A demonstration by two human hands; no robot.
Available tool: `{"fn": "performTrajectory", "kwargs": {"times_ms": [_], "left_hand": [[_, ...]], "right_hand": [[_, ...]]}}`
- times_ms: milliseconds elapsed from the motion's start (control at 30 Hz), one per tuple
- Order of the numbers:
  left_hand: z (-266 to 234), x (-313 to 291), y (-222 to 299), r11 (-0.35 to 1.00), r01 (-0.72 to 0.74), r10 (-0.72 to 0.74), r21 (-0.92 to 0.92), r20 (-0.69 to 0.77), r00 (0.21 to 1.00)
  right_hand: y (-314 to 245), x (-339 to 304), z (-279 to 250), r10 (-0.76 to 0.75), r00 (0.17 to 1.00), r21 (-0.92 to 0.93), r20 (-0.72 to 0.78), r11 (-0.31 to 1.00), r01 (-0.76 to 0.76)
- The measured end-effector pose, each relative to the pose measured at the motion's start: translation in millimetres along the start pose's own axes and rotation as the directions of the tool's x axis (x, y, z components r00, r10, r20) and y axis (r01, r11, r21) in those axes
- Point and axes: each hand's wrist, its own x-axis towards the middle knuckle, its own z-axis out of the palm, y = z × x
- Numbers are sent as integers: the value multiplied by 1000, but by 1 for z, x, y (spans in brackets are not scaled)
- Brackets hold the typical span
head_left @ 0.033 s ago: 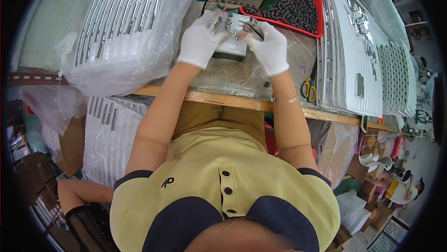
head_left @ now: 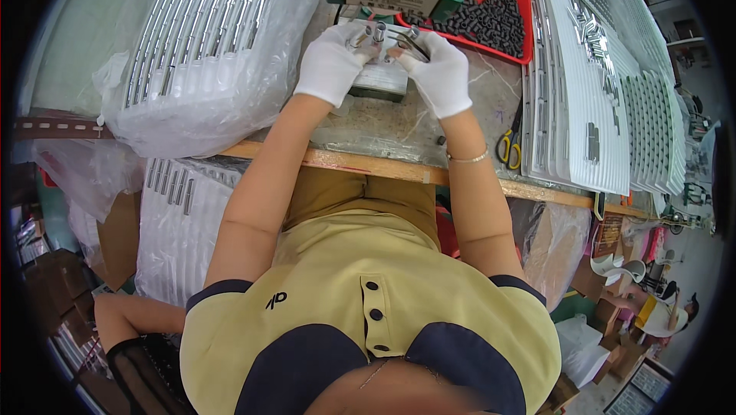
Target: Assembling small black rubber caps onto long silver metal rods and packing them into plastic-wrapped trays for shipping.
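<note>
While both white-gloved hands meet over the small metal block (head_left: 381,78) on the bench (head_left: 399,127), the left hand (head_left: 331,62) pinches a little metal pin (head_left: 379,32) and the right hand (head_left: 441,74) grips slim tweezers (head_left: 408,41); a red tray (head_left: 491,20) of black parts sits just behind.

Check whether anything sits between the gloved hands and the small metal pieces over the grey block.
Nothing visible does. The left hand and right hand already pinch the small metal pieces directly above the grey block; the red tray lies behind them.

Small metal parts (head_left: 381,32) between gloved fingers (head_left: 360,38) indistinct.
</note>
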Motion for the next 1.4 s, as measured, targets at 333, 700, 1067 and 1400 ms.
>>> {"fn": "performTrajectory", "kwargs": {"times_ms": [333, 700, 1067, 1400], "left_hand": [[-40, -29, -14, 680, 445, -324, -583, 305, 896], [-40, -79, 10, 555, 506, -206, -661, 480, 853], [-2, -96, 16, 995, -79, 71, -69, -114, 991], [-17, -92, 23, 379, 781, -270, -495, 749, 606]], "right_hand": [[19, 20, 34, 86, 979, 100, 182, 989, -105], [-38, -55, -15, 200, 917, 503, 346, 785, -361], [-35, -79, 8, 274, 962, 367, -12, 896, -251], [-44, -57, -10, 645, 710, 955, 283, -258, -146]]}}
